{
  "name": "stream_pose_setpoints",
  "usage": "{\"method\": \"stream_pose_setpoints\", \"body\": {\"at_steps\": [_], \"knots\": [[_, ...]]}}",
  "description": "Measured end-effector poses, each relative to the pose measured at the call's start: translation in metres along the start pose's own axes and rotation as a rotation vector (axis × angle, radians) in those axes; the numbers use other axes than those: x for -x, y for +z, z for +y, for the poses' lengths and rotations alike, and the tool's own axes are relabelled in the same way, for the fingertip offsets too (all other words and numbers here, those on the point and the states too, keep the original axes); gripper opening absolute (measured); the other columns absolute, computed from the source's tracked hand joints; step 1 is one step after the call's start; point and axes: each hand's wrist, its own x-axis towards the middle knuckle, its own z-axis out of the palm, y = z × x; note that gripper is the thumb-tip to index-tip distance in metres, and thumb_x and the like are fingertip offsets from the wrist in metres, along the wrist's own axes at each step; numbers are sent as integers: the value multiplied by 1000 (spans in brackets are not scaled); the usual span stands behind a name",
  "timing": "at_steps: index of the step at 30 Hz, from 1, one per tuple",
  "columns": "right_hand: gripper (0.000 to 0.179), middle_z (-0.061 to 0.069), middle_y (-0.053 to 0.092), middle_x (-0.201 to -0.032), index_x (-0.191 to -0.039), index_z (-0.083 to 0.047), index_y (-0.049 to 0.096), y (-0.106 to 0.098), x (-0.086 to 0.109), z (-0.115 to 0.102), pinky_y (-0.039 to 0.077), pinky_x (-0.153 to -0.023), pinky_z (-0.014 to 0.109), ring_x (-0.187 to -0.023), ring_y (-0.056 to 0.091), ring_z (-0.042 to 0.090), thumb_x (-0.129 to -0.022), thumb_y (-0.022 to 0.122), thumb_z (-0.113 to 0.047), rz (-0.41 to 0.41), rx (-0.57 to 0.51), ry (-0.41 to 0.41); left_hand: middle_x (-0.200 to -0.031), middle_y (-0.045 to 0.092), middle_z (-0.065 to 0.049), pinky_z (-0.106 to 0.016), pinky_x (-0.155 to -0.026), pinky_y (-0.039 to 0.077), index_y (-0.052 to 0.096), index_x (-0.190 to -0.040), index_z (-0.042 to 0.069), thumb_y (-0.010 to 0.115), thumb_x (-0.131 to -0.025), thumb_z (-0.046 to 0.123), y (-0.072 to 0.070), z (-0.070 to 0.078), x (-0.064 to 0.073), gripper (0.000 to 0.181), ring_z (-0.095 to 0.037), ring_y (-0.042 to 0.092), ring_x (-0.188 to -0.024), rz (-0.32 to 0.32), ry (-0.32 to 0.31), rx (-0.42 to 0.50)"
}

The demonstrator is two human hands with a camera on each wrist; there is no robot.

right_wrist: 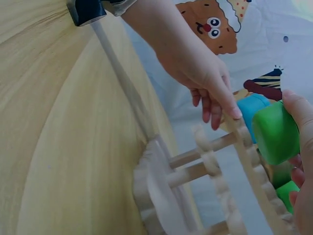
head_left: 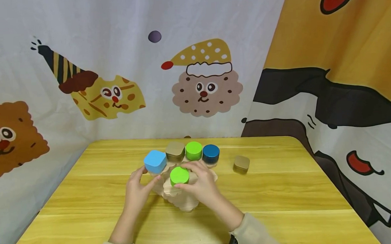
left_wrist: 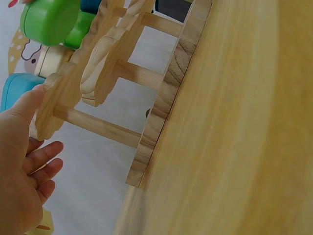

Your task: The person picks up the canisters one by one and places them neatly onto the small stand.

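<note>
A tiered wooden stand (head_left: 184,202), with scalloped shelves on round posts, stands on the table. My left hand (head_left: 137,190) holds the left end of its upper shelf (left_wrist: 51,110), thumb on top and fingers below, beside a light blue block (head_left: 155,162). Between thumb and fingers my right hand (head_left: 203,181) pinches a green block (head_left: 179,176). In the right wrist view this green block (right_wrist: 275,133) is held above the shelf level. Along the back of the stand sit a brown block (head_left: 175,151), another green block (head_left: 194,151) and a dark blue block (head_left: 211,154).
A second brown block (head_left: 241,164) lies by itself on the wooden table (head_left: 283,191), right of the stand. Behind the table hangs a curtain (head_left: 113,49) printed with cartoon biscuits.
</note>
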Motion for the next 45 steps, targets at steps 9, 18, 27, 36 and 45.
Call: {"method": "stream_pose_setpoints", "body": {"at_steps": [9, 18, 27, 36, 45], "knots": [[58, -5, 62, -116, -116, -10, 66, 13, 3, 5, 43, -95, 39, -110, 51, 12, -66, 87, -33, -38, 46, 33, -113, 60, -17, -54, -93, 40, 57, -126, -4, 80, -80, 30, -1, 1, 0, 61, -31, 50, -110, -16, -21, 4], [58, -8, 63, -115, -115, -15, 66, 24, 3, 14, 44, -92, 36, -109, 51, 12, -66, 87, -37, -34, 94, -14, -113, 60, -17, -54, -93, 41, 57, -125, -3, 80, -79, 32, 0, -1, 0, 62, -31, 51, -109, -12, -6, -2], [57, -8, 64, -113, -114, -14, 67, 29, 2, 19, 39, -97, 38, -109, 53, 11, -66, 87, -37, -37, 105, -55, -113, 59, -18, -55, -93, 41, 57, -125, -5, 80, -79, 32, 0, -1, 1, 63, -32, 51, -109, -8, 0, -2], [59, -8, 63, -118, -117, -15, 66, 33, 3, 24, 34, -104, 38, -113, 51, 10, -67, 86, -40, -69, 141, -57, -115, 59, -18, -54, -95, 40, 56, -127, -5, 79, -80, 34, -2, 1, 0, 65, -32, 50, -111, -23, -24, 4], [64, -9, 61, -122, -120, -16, 64, 32, 4, 22, 33, -105, 41, -116, 51, 12, -66, 85, -41, -87, 143, -47, -115, 59, -18, -54, -95, 40, 56, -126, -4, 79, -79, 35, -2, 1, 0, 65, -32, 50, -110, -21, -23, 3]]}}
